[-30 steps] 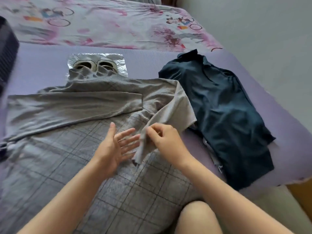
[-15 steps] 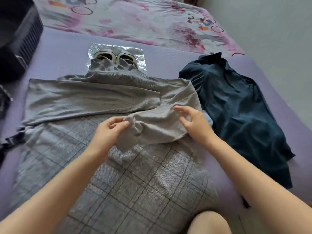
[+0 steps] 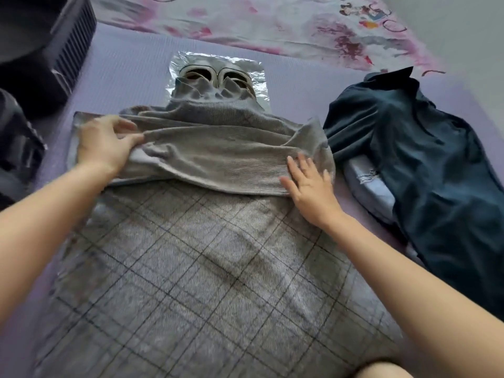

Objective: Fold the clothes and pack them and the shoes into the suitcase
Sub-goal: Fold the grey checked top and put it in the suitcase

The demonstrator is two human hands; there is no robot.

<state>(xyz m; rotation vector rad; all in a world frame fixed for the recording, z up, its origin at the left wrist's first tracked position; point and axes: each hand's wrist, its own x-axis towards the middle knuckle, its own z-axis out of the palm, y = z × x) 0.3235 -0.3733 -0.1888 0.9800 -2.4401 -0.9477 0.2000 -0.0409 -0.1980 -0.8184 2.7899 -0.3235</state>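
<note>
- The grey sweater [image 3: 212,263] lies flat in the middle of the purple mat [image 3: 131,66]. Its plaid lower half runs toward the near edge, and its collar points at the far edge.
- One folded sleeve [image 3: 218,162] lies across the chest, pretty much side to side.
- The left hand [image 3: 105,147] grips that sleeve at its left end, with the thumb on top and the fabric bunched up under the fingers.
- The right hand [image 3: 308,186] rests flat on the sleeve's right end, fingers straight and spread, not gripping anything.
- The shoes [image 3: 215,75] sit on a sheet of foil [image 3: 253,69] near the mat's far edge. The sweater's collar is draped over their near ends, so only the openings show.
- A dark teal shirt [image 3: 436,165] lies rumpled along the mat's right edge, just beside the sweater. It's on top of a light blue garment [image 3: 365,181] that pokes out underneath.
- The black suitcase [image 3: 46,45] is at the far left corner and only partly in shot.
- A floral bedsheet [image 3: 272,23] shows beyond the mat's far edge.
</note>
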